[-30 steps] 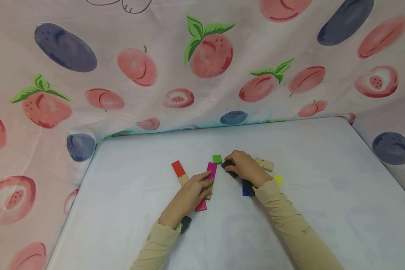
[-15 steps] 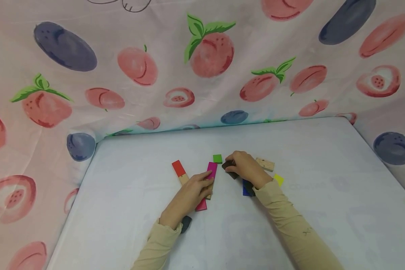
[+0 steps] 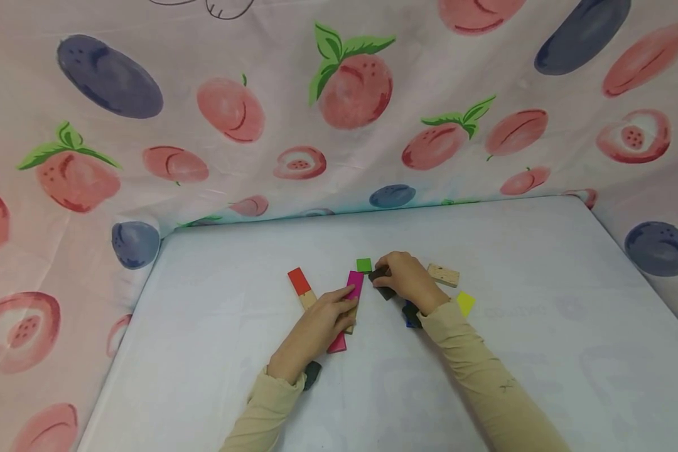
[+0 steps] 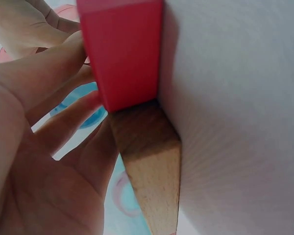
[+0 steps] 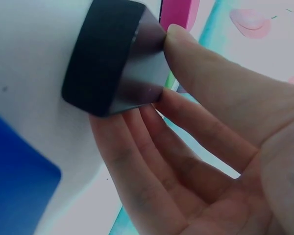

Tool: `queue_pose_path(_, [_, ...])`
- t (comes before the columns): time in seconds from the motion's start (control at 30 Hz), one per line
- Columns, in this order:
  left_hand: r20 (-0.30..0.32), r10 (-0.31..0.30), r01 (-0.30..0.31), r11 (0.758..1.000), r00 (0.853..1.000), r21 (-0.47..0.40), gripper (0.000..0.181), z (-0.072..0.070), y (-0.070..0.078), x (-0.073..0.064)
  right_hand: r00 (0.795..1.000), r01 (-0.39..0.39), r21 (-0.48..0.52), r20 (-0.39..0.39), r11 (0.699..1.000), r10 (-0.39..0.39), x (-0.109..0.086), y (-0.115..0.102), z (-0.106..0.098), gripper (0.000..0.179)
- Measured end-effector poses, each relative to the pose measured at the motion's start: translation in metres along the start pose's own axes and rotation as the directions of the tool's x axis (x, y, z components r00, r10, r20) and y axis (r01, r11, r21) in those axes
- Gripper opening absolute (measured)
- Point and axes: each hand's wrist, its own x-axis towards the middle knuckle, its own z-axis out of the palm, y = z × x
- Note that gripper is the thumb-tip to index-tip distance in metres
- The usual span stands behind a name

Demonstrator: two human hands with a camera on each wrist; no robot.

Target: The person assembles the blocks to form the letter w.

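Observation:
My right hand pinches a black block between thumb and fingers, low over the white tabletop. My left hand lies with extended fingers across a magenta block and a plain wooden block. A pinkish-red block shows under that hand; in the left wrist view the thumb is right at its side. The fingers partly hide these blocks. Just beyond the magenta block sits a green square block, near the black one.
Left of my left hand lie a red block and a wooden piece end to end. Beside my right forearm are a wooden block, a yellow block and a blue block. A fruit-print cloth hangs behind the table.
My right hand has shifted slightly left with the black block, uncovering more of the yellow block. The left hand stays in place.

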Motion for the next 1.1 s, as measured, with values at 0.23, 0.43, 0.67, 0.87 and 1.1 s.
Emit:
queue_pose_path(0.23, [0.001,-0.007,0.007,1.0,1.0,-0.003,0.043,0.0008,-0.0002,-0.0001,1.0,-0.006,0.008,-0.003,1.0,0.006,0.0013,-0.0013,0.0012,0.032])
queue_pose_path(0.43, [-0.002,-0.01,0.01,1.0,1.0,0.003,0.044,0.0018,-0.0014,-0.0005,1.0,0.0,-0.017,0.001,1.0,0.0,0.0022,-0.0026,0.0021,0.031])
queue_pose_path(0.67, [-0.001,0.002,-0.002,1.0,1.0,0.009,0.045,0.0025,-0.0022,-0.0002,1.0,-0.001,-0.03,0.004,1.0,0.001,0.0009,-0.0051,0.0016,0.03])
queue_pose_path(0.87, [-0.001,0.007,-0.007,1.0,1.0,0.008,0.044,0.0022,-0.0028,-0.0005,1.0,0.004,-0.035,0.008,0.999,-0.004,-0.0003,-0.0064,0.0017,0.031])
queue_pose_path(1.1, [-0.01,0.023,-0.023,1.0,1.0,0.011,0.043,0.0031,-0.0044,0.001,0.999,0.027,-0.058,-0.019,0.998,-0.028,-0.0016,-0.0038,-0.0009,0.041])
